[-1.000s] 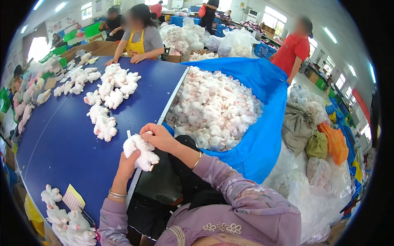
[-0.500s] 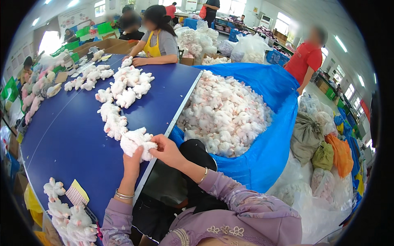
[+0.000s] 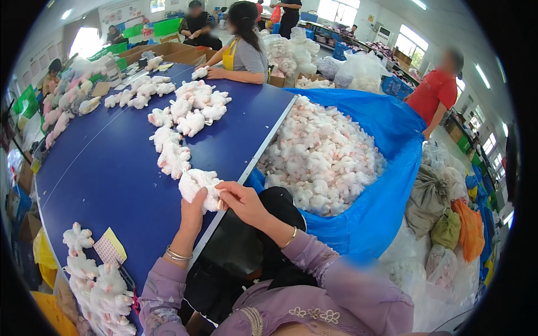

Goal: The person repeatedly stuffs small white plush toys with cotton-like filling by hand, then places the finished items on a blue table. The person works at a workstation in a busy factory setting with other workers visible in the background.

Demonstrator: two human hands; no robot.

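Observation:
A white fluffy plush toy (image 3: 200, 182) is held at the right edge of the blue table (image 3: 112, 187). My left hand (image 3: 194, 211) grips its near side, thumb on top. With finger and thumb, my right hand (image 3: 242, 203) pinches a small part at the toy's right end; the fingers hide what exactly. Just beyond lies a line of similar white plush toys (image 3: 168, 150), leading to a larger cluster (image 3: 196, 103). More white plush toys (image 3: 106, 294) are piled at the table's near left, beside a yellow-edged printed sheet (image 3: 110, 246).
Right of the table, a blue tarpaulin (image 3: 358, 224) holds a big heap of white plush toys (image 3: 325, 157). A co-worker in a yellow apron (image 3: 246, 56) handles a toy at the far edge. Someone in red (image 3: 434, 92) stands beyond the tarpaulin. Sacks (image 3: 423, 193) lie at right.
The view has shifted, so the scene sits farther right. Both hands still hold the same toy at the table edge. The co-worker in the apron has turned away to the left.

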